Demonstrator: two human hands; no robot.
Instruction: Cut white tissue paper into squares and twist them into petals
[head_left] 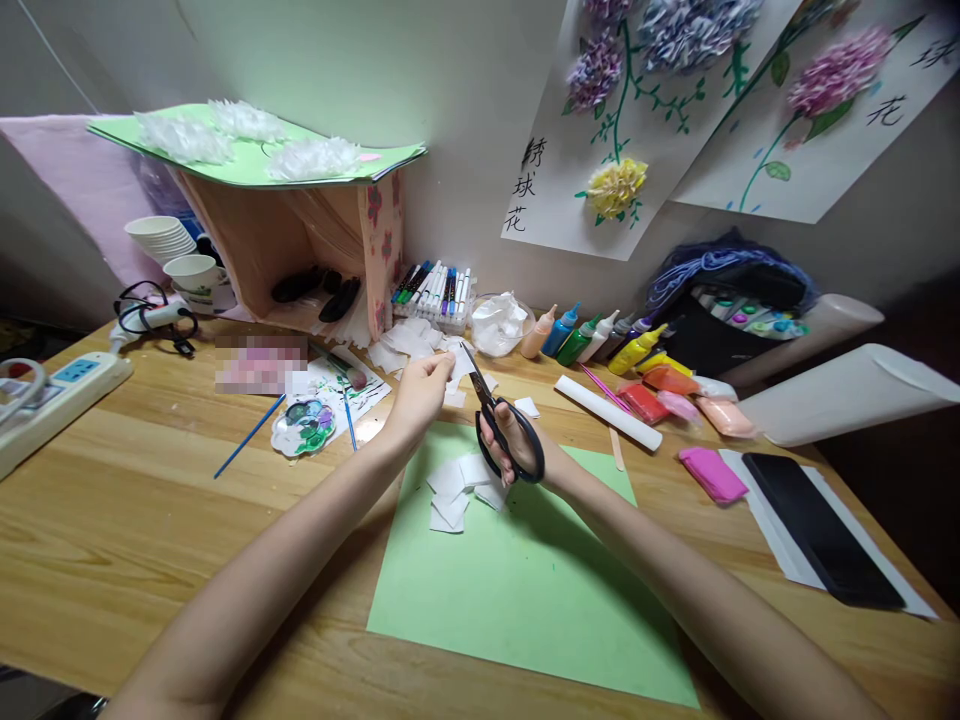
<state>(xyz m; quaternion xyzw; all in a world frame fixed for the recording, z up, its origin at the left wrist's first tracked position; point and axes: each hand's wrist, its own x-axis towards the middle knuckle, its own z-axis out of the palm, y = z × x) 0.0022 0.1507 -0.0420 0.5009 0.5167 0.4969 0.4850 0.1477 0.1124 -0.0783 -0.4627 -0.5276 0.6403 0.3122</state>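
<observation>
My right hand (517, 440) grips black-handled scissors (491, 415), fingers through the loops, blades pointing up and left. My left hand (424, 390) pinches a small white paper piece (459, 362) right at the blade tips. Both hands hover over the far edge of a light green paper sheet (525, 590) lying on the wooden table. Several cut white paper squares (459, 488) lie in a loose pile on the green sheet just below the hands.
A paint palette (304, 425) and blue brush (247, 438) lie to the left. Marker set (435, 290), paint bottles (592, 338), clay packs (679, 400), a black phone (821, 530) and rolled white paper (847, 395) stand right. A power strip (52, 400) lies far left.
</observation>
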